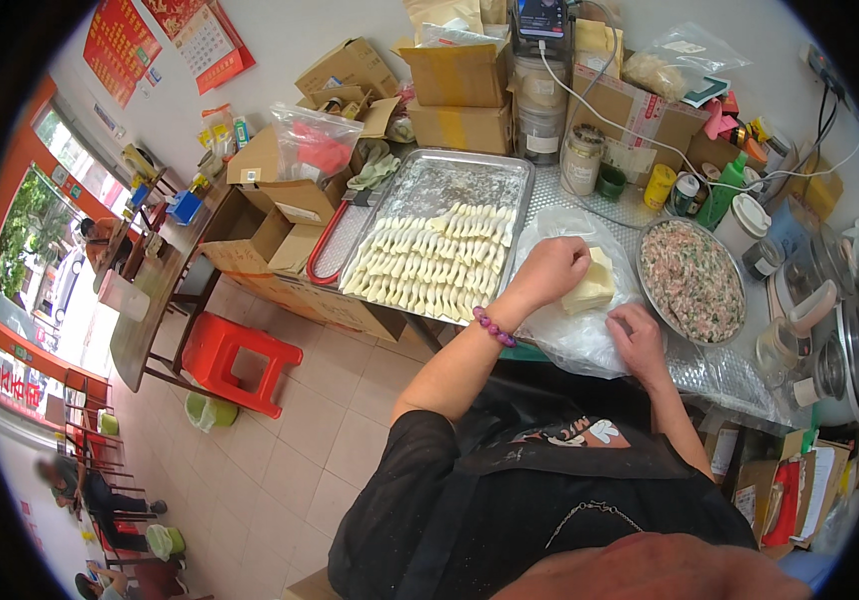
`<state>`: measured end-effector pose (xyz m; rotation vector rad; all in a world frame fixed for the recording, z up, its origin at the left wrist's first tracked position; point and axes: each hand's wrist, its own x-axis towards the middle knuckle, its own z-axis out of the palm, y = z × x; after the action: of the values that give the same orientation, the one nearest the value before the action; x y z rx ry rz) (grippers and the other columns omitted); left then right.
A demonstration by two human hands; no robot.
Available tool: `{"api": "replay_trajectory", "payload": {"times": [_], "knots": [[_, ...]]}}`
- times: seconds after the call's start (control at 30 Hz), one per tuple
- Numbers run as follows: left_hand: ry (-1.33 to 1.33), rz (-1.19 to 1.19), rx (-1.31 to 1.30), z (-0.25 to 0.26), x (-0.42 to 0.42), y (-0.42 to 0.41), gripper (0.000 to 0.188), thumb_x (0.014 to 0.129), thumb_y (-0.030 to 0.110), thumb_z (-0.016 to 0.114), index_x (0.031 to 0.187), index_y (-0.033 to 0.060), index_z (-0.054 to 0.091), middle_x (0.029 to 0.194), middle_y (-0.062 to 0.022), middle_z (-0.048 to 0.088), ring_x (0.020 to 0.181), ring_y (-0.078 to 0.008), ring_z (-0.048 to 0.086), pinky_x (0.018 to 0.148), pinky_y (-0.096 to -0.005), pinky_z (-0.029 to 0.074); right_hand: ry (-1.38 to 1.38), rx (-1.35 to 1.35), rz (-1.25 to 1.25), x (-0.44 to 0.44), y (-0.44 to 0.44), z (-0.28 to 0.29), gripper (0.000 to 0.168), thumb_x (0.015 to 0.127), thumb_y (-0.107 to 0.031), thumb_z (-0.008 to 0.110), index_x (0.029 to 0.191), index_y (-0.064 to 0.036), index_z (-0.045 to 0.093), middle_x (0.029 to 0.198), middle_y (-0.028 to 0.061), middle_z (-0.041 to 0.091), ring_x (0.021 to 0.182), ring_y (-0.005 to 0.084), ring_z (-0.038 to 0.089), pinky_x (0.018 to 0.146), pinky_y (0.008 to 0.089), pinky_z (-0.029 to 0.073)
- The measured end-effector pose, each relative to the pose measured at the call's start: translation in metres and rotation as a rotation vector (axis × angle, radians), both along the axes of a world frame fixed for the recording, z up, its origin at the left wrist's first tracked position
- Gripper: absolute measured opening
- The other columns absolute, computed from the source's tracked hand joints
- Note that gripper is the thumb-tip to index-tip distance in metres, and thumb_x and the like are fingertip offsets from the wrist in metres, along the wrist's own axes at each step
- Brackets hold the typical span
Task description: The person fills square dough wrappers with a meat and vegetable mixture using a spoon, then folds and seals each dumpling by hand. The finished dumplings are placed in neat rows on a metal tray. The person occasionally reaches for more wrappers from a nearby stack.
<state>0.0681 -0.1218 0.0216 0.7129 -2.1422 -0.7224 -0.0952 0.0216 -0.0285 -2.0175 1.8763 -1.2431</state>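
Observation:
A stack of pale yellow, square dough wrappers (593,283) lies on a clear plastic bag (549,345). My left hand (558,268), a beaded bracelet at its wrist, is curled at the left side of the stack; its fingertips are hidden. To the lower right of the wrappers, my right hand (636,339) is bent low over the plastic, and whether it holds anything cannot be seen. A round metal bowl (644,294) of minced meat filling with green bits (690,277) stands beyond it. Rows of folded wontons (429,262) cover the near part of a floured metal tray (467,176).
Behind the tray are cardboard boxes (459,79) and a phone (542,19) on a cable. Jars (583,157), a green bottle (729,184) and lidded containers (804,322) crowd the right side. A red plastic stool (242,360) stands on the floor at left; several people sit farther off.

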Motion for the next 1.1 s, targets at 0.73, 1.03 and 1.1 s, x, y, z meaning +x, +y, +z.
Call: {"api": "replay_trajectory", "payload": {"times": [0.73, 1.03, 1.1], "knots": [[1.331, -0.239, 1.446, -0.026, 0.015, -0.013, 0.035, 0.093, 0.022, 0.05, 0.124, 0.0071, 0.048, 0.12, -0.0117, 0.055, 0.113, -0.0287, 0.052, 0.095, -0.0468, 0.044, -0.007, 0.011, -0.003, 0.001, 0.001, 0.005, 0.012, 0.079, -0.013, 0.062, 0.087, -0.004, 0.062, 0.085, 0.0123, 0.061, 0.079, 0.0296, 0.06, 0.07, 0.035, 0.047], [1.369, -0.244, 1.401, -0.024, 0.005, 0.012, 0.036, 0.094, 0.015, 0.043, 0.126, -0.0011, 0.044, 0.123, -0.0147, 0.053, 0.113, -0.0302, 0.052, 0.098, -0.0454, 0.042, -0.052, 0.027, 0.008, 0.002, 0.001, 0.005, 0.011, 0.078, -0.006, 0.062, 0.085, 0.002, 0.06, 0.083, 0.0149, 0.061, 0.079, 0.0286, 0.06, 0.072, 0.033, 0.046], [1.405, -0.21, 1.456, -0.02, 0.006, 0.017, 0.037, 0.095, 0.017, 0.039, 0.127, -0.0011, 0.042, 0.125, -0.015, 0.051, 0.116, -0.031, 0.05, 0.1, -0.0456, 0.04, -0.058, 0.028, 0.002, 0.003, 0.002, 0.007, 0.011, 0.078, -0.006, 0.062, 0.086, 0.002, 0.061, 0.084, 0.0147, 0.061, 0.08, 0.0282, 0.06, 0.073, 0.0327, 0.047]]}}
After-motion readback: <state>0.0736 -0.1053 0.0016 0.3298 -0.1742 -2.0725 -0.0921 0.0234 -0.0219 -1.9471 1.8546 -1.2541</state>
